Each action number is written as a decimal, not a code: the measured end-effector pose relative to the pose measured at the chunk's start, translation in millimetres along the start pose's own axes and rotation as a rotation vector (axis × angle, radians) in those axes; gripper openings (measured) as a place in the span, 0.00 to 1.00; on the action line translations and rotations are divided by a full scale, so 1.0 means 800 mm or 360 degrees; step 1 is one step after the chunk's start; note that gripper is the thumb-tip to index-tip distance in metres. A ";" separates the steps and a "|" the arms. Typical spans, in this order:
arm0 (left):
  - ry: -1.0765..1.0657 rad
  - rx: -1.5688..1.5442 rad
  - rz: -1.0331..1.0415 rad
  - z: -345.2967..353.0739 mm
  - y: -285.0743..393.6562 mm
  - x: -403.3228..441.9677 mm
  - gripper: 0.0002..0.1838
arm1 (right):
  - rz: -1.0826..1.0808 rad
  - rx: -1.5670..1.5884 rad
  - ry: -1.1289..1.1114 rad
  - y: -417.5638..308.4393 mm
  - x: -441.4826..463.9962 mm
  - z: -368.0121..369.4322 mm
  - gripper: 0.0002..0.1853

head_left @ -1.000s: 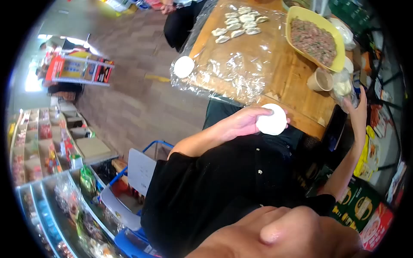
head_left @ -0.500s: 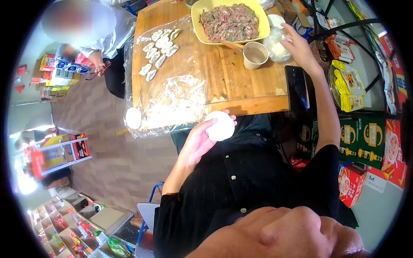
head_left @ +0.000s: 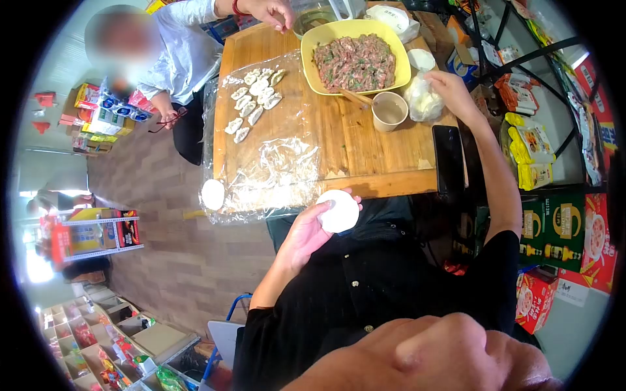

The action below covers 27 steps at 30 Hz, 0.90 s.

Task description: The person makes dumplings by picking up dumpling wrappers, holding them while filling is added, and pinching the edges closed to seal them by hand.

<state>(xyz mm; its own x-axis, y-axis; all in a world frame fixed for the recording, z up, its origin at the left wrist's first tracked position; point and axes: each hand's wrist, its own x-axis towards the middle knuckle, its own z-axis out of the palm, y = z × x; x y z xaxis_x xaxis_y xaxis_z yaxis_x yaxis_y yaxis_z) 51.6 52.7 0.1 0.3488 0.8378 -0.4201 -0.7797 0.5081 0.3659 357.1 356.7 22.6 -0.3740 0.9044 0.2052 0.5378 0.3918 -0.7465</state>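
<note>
My left hand (head_left: pixel 305 236) is closed on a round white dumpling wrapper (head_left: pixel 339 210), held in front of my body just off the table's near edge. My right hand (head_left: pixel 451 95) has its fingers gathered at a clear plastic bag (head_left: pixel 425 98) with pale, doughy-looking contents. Beside the bag stands a paper cup (head_left: pixel 390 111), and a wooden stick or handle (head_left: pixel 355 98) lies between it and a yellow bowl (head_left: pixel 306 68). Minced meat with green bits (head_left: pixel 355 62) fills the bowl. Several folded dumplings (head_left: pixel 257 98) lie on a plastic sheet (head_left: pixel 287 150).
A black phone (head_left: pixel 447 159) lies at the table's right edge. One white disc (head_left: pixel 212 194) sits at the sheet's near left corner, another (head_left: pixel 422 59) behind the bag. Across the table, a co-worker's hand (head_left: pixel 272 12) reaches in; their other hand (head_left: pixel 167 112) holds glasses. Shelves (head_left: pixel 548 117) stand right.
My right fingers have gone from spread beside the plastic bag to closed at it. A co-worker's hand has come in over the far table edge. The view has shifted slightly.
</note>
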 end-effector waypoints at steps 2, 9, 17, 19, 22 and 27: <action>-0.0014 0.0023 0.0011 0.000 -0.002 -0.001 0.30 | -0.0020 0.0173 -0.0001 0.017 0.007 -0.011 0.12; -0.0039 -0.0027 0.0025 -0.007 -0.011 -0.007 0.29 | 0.0111 0.0729 0.0079 -0.012 -0.004 -0.081 0.14; -0.0254 -0.0049 0.0083 -0.021 -0.014 -0.024 0.26 | 0.0017 0.0390 -0.0030 -0.174 0.035 -0.127 0.15; -0.0302 -0.0075 0.0122 -0.028 -0.015 -0.029 0.27 | -0.0123 0.0266 -0.0102 -0.219 0.057 -0.114 0.18; -0.0362 -0.0136 0.0144 -0.042 -0.013 -0.038 0.26 | -0.0217 0.0195 -0.0268 -0.259 0.112 -0.069 0.17; -0.0307 -0.0217 0.0193 -0.073 -0.005 -0.064 0.27 | -0.0123 0.0330 -0.0340 -0.397 0.129 0.071 0.12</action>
<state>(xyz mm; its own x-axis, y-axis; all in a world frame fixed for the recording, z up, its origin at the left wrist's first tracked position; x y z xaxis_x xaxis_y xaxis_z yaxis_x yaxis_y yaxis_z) 6.4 -3.7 -28.3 0.3312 0.9201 -0.2092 -0.8801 0.3811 0.2832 104.5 315.7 245.1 -0.5703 0.8085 0.1450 0.3439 0.3953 -0.8517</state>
